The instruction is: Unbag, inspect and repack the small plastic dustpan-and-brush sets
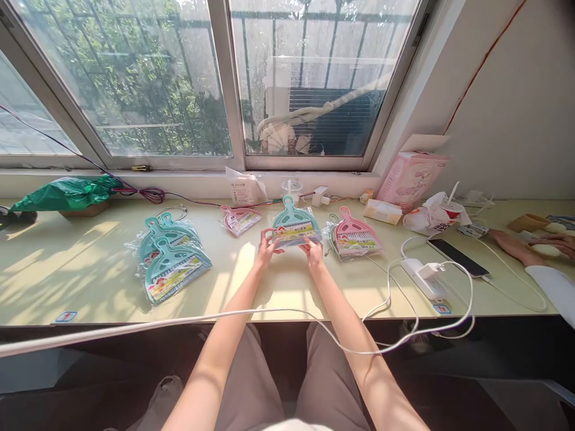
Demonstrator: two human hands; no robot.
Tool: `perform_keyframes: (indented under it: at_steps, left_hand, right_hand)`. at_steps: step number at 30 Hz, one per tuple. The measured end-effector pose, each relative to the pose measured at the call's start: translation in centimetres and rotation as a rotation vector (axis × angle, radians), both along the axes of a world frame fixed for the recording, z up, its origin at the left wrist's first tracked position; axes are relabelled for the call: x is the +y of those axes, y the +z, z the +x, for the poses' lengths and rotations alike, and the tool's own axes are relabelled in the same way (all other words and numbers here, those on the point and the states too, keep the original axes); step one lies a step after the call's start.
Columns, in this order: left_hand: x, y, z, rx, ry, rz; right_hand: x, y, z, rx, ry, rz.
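Note:
Between my two hands is a teal mini dustpan and brush set (291,216) in clear wrap with a printed label, its handle pointing toward the window. My left hand (268,246) grips its left edge, and my right hand (311,249) grips its lower right corner. To the right lies a pink dustpan set (354,230), with a green one (333,222) partly hidden under it. A smaller pink set (240,219) rests to the left, farther back. Several wrapped teal dustpan sets (173,257) overlap in a pile at the left.
A white cable (287,309) crosses in front of my forearms to a power strip (423,278). Beside it lies a phone (460,257). A pink box (411,176), a plastic cup (291,188) and a green bag (67,193) line the back. Another person's hand (512,246) is at right.

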State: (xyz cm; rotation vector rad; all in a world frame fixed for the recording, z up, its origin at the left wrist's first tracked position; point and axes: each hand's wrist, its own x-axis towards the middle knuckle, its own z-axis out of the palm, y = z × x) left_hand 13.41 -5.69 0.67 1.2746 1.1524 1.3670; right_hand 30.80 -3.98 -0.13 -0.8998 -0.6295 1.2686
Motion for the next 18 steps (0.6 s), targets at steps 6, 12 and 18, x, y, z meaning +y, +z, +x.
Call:
perform_keyframes:
  at_steps: [6, 12, 18]
  left_hand:
    - [0.7, 0.5, -2.8, 0.225, 0.392, -0.026]
    - [3.5, 0.0, -8.3, 0.701, 0.85, -0.093]
    - [6.2, -0.9, -9.6, 0.771, 0.756, -0.232]
  right_hand:
    - [-0.7, 2.1, 11.3, -0.031, -0.123, 0.078]
    - [-1.9, 1.1, 21.2, -0.209, -0.293, -0.145]
    - [-2.9, 0.6, 22.5, -0.736, -0.327, -0.437]
